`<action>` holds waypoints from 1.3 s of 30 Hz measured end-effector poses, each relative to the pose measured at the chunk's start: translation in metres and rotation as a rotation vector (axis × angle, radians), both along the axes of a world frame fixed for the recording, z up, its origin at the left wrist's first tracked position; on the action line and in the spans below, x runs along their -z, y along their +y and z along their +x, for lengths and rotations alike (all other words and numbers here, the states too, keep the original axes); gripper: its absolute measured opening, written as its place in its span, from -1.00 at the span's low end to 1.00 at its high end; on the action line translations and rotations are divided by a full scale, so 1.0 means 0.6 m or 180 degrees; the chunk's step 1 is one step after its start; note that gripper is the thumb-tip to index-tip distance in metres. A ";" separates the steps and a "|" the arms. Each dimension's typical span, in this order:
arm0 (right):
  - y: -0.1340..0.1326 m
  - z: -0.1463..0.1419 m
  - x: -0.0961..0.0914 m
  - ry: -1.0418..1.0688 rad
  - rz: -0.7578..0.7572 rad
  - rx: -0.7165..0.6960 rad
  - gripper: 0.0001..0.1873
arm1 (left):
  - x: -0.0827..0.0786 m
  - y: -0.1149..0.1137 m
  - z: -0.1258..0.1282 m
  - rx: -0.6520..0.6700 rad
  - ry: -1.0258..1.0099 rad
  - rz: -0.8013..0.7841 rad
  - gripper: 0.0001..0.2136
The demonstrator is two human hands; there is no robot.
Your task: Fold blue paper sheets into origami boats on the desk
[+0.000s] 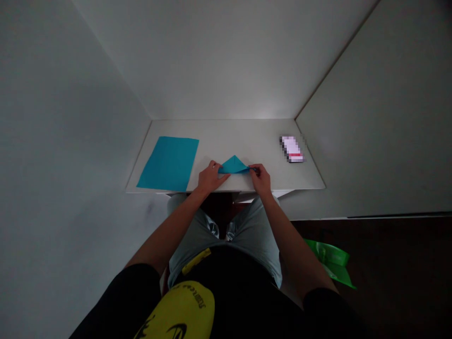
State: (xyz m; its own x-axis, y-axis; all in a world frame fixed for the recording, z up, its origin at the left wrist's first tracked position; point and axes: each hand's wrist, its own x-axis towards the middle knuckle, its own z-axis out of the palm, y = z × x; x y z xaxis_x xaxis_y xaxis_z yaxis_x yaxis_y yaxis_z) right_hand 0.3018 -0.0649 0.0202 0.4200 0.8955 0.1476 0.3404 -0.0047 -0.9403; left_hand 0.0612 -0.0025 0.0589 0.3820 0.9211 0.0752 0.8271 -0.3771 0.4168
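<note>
A folded piece of blue paper [234, 165], with a pointed top and a long straight lower edge, is near the front of the white table, between my hands. Its left corner is pinched in my left hand [210, 178], whose thumb reaches along the lower edge. My right hand [260, 178] grips the opposite corner between thumb and fingers. The fingers partly cover both ends of the paper. Left of my left hand, a larger flat sheet of blue paper [169, 162] lies on the table.
The white table [243, 134] sits in a nook with walls at the back and both sides. A phone [292, 149], blurred by pixels, lies at its right end. Below right, a green plastic object [330, 256] is near the dark floor. My legs are under the front edge.
</note>
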 end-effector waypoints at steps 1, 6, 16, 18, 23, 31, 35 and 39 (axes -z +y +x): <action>0.002 -0.004 0.000 0.0021 0.0017 0.0046 -0.72 | 0.000 0.000 0.003 -0.0011 -0.0024 0.0015 -0.56; 0.011 -0.019 -0.004 0.0110 0.0175 0.0200 -0.73 | 0.002 -0.002 0.010 -0.0105 -0.0065 -0.0078 -0.48; 0.025 -0.050 -0.062 -0.0258 0.0798 -0.0112 -0.82 | -0.011 -0.001 0.037 0.0105 -0.0104 -0.0221 -0.28; 0.030 -0.056 -0.080 -0.0506 0.0884 -0.0227 -0.82 | -0.012 0.000 0.036 0.0215 -0.0215 -0.0283 -0.29; 0.038 -0.065 -0.108 -0.1045 0.0893 -0.0469 -0.80 | -0.015 0.001 0.033 0.0286 -0.0650 -0.0461 -0.38; 0.043 -0.079 -0.127 -0.1708 0.0924 -0.0774 -0.75 | -0.012 0.005 0.035 0.0434 -0.1060 -0.0644 -0.45; 0.044 -0.087 -0.135 -0.1738 0.1002 -0.0799 -0.78 | -0.012 0.002 0.046 0.0106 -0.0970 -0.0483 -0.47; 0.044 -0.093 -0.136 -0.1701 0.0980 -0.0805 -0.78 | -0.022 -0.005 0.059 -0.0089 -0.0734 -0.0522 -0.53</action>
State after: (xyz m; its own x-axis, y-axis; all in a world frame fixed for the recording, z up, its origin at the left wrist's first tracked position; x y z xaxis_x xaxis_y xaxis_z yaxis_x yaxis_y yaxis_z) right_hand 0.2462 -0.0386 0.1019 0.0008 0.8404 0.5419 0.7154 0.3782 -0.5875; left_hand 0.0968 -0.0055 0.0719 0.3463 0.9381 0.0064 0.7125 -0.2675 0.6487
